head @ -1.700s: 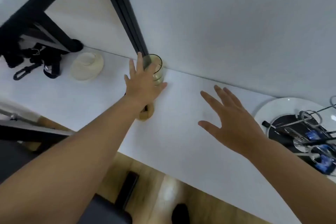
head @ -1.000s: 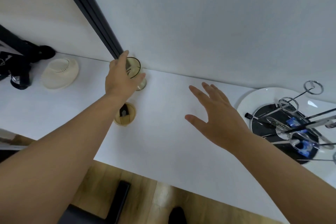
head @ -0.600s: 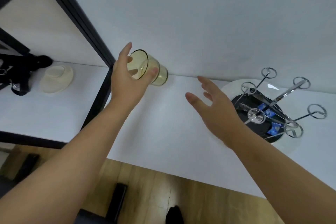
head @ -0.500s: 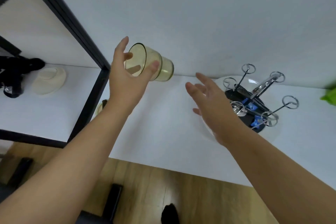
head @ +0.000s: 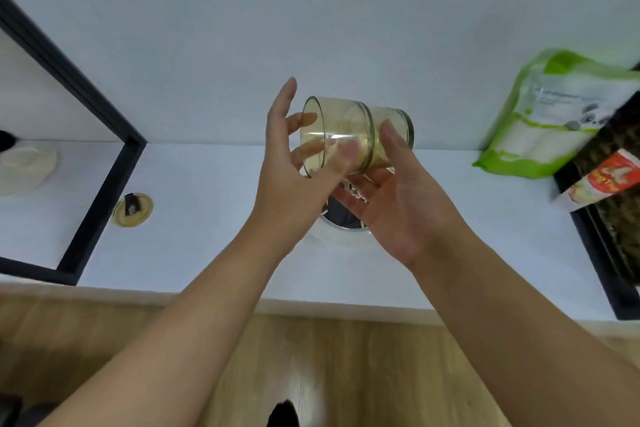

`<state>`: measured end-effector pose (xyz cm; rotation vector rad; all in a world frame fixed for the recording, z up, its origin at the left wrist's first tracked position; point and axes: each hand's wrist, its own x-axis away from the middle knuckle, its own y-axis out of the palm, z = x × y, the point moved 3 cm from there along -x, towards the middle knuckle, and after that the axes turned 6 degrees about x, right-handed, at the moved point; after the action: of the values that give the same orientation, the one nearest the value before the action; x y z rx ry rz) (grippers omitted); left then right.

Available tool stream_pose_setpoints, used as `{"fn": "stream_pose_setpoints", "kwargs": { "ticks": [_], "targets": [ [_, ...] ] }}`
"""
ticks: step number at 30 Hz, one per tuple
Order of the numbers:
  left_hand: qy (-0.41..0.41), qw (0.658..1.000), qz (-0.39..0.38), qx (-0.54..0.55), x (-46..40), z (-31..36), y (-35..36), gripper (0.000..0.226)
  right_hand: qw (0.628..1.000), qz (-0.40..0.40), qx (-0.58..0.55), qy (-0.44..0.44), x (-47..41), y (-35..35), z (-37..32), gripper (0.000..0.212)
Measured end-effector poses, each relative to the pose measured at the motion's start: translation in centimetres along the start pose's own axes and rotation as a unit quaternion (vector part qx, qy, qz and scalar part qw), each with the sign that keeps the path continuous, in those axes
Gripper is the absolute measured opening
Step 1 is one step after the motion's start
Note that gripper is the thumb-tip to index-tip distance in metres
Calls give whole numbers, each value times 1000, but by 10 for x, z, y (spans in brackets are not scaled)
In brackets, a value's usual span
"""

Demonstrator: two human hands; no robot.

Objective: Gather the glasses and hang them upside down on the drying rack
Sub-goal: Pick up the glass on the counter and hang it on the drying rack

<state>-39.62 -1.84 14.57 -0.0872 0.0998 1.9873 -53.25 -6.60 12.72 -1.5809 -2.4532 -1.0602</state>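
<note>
A yellow-tinted clear glass [head: 349, 135] lies on its side in the air above the white counter [head: 214, 246], its mouth facing left. My left hand [head: 291, 180] grips it near the rim, thumb under and fingers behind. My right hand [head: 394, 198] cups its base end from below and touches it. The drying rack [head: 341, 222] stands right beneath both hands; only a sliver of its white plate and dark base shows, and its prongs are hidden.
A black metal frame [head: 100, 184] stands at the left, with a beige round cap [head: 133, 210] next to it. A green-and-white bag [head: 554, 114] leans on the wall at the right. A black tray [head: 602, 274] with packets sits at the far right.
My left hand has lifted the glass from beside the frame, tipped it sideways and carried it right over the rack. My right hand has come up against its base.
</note>
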Motion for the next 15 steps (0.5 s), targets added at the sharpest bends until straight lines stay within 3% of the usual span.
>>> {"fn": "stream_pose_setpoints", "kwargs": {
  "ticks": [6,9,15],
  "targets": [
    [-16,989,-116,-95,11,-31,14,97,995,59,44,-75,7,-47,-14,50],
    [-40,981,-109,-154,4,-53,-1,99,979,116,105,-131,3,-64,-23,56],
    [-71,946,-123,-293,-5,-94,-12,104,895,167,339,-237,-13,-71,-14,77]
  ]
}}
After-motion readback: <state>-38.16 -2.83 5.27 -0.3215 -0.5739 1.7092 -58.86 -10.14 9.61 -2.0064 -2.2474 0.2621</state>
